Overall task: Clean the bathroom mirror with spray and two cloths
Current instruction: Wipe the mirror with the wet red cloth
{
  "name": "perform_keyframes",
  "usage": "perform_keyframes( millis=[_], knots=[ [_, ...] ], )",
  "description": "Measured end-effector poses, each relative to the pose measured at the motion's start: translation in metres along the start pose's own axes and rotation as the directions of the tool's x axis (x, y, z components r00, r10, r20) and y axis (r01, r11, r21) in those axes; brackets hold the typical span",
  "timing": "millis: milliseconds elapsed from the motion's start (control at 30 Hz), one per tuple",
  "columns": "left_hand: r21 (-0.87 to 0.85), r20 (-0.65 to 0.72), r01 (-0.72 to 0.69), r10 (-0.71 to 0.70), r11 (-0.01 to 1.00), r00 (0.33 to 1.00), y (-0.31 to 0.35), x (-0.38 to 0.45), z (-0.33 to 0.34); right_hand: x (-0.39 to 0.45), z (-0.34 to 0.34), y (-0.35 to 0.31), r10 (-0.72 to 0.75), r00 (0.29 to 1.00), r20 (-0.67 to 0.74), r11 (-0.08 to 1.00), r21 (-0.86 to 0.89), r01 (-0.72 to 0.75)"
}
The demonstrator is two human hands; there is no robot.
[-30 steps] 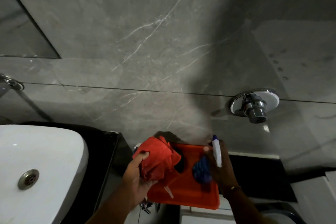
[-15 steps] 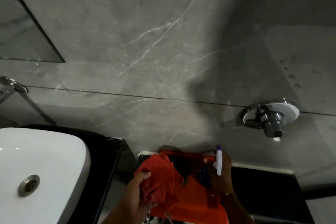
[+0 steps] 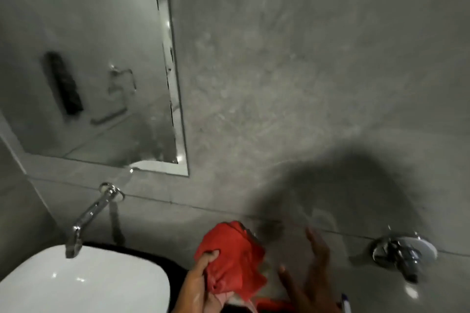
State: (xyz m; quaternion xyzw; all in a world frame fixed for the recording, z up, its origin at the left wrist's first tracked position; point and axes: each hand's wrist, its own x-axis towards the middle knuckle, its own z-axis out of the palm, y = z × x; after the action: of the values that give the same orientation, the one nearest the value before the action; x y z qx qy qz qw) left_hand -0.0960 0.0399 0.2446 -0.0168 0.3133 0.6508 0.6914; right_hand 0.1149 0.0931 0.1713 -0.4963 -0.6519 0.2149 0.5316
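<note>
Mirror (image 3: 89, 58) lies up and to the left of both my hands, its long axis vertical, its right edge and lower edge in view above the tap (image 3: 94, 211) and basin (image 3: 84, 284). My left hand (image 3: 201, 282), the nearer one, is clamped on the bunched red cloth (image 3: 231, 254). My right hand (image 3: 310, 274) is blurred, fingers spread; a spray bottle tip (image 3: 346, 303) shows at its wrist, but I cannot tell whether it is gripped. Bare wall (image 3: 305, 84) leaves open room, I judge, for the leftward reach.

The mirror (image 3: 89, 63) hangs on the wall above the tap (image 3: 92, 213) and the basin (image 3: 84, 282). Right of the basin is the bunched cloth (image 3: 231, 256); a wall valve (image 3: 404, 254) sits further right.
</note>
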Motion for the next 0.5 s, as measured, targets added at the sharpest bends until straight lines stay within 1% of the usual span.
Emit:
perform_keyframes(
  millis=[33, 67, 100, 133, 167, 200, 233, 267, 300, 333, 400, 467, 500],
  knots=[
    [0.019, 0.019, -0.04, 0.039, 0.999, 0.999, 0.015, -0.009, 0.015, 0.014, 0.005, -0.03, -0.081, 0.995, 0.049, 0.996, 0.027, 0.08],
    [-0.005, 0.026, -0.098, 0.098, 0.995, 0.995, 0.033, -0.003, 0.013, 0.032, 0.011, -0.055, -0.187, 0.978, 0.089, 0.981, 0.064, 0.182],
    [0.029, 0.03, -0.137, 0.136, 0.99, 0.99, 0.059, -0.017, 0.023, 0.052, 0.019, -0.094, -0.275, 0.955, 0.108, 0.96, 0.083, 0.267],
    [0.068, 0.076, -0.177, 0.172, 0.982, 0.982, 0.076, -0.021, 0.032, 0.072, 0.031, -0.115, -0.349, 0.931, 0.102, 0.936, 0.081, 0.342],
    [0.071, 0.089, -0.224, 0.218, 0.972, 0.972, 0.098, -0.029, 0.044, 0.092, 0.039, -0.149, -0.392, 0.914, 0.1, 0.919, 0.094, 0.384],
    [0.089, 0.13, -0.246, 0.233, 0.965, 0.964, 0.119, -0.036, 0.051, 0.109, 0.047, -0.175, -0.471, 0.878, 0.083, 0.879, 0.123, 0.46],
    [0.114, 0.153, -0.307, 0.289, 0.945, 0.945, 0.142, -0.047, 0.062, 0.126, 0.054, -0.21, -0.529, 0.847, 0.059, 0.845, 0.131, 0.518],
    [0.092, 0.209, -0.346, 0.321, 0.934, 0.924, 0.162, -0.057, 0.076, 0.143, 0.057, -0.238, -0.585, 0.81, 0.042, 0.806, 0.146, 0.574],
    [0.083, 0.226, -0.376, 0.35, 0.923, 0.909, 0.18, -0.065, 0.09, 0.16, 0.055, -0.268, -0.639, 0.768, 0.044, 0.766, 0.125, 0.63],
    [0.077, 0.261, -0.414, 0.382, 0.907, 0.886, 0.207, -0.075, 0.106, 0.179, 0.056, -0.304, -0.704, 0.709, 0.034, 0.709, 0.086, 0.7],
    [0.064, 0.344, -0.525, 0.475, 0.849, 0.81, 0.25, -0.103, 0.14, 0.214, 0.05, -0.37, -0.804, 0.594, 0.028, 0.592, -0.071, 0.803],
    [0.047, 0.402, -0.699, 0.627, 0.714, 0.668, 0.293, -0.126, 0.177, 0.25, 0.042, -0.428, -0.869, 0.494, -0.002, 0.484, -0.21, 0.85],
    [0.048, 0.403, -0.787, 0.709, 0.615, 0.578, 0.31, -0.137, 0.196, 0.266, 0.035, -0.453, -0.89, 0.456, -0.019, 0.444, -0.262, 0.857]
  ],
)
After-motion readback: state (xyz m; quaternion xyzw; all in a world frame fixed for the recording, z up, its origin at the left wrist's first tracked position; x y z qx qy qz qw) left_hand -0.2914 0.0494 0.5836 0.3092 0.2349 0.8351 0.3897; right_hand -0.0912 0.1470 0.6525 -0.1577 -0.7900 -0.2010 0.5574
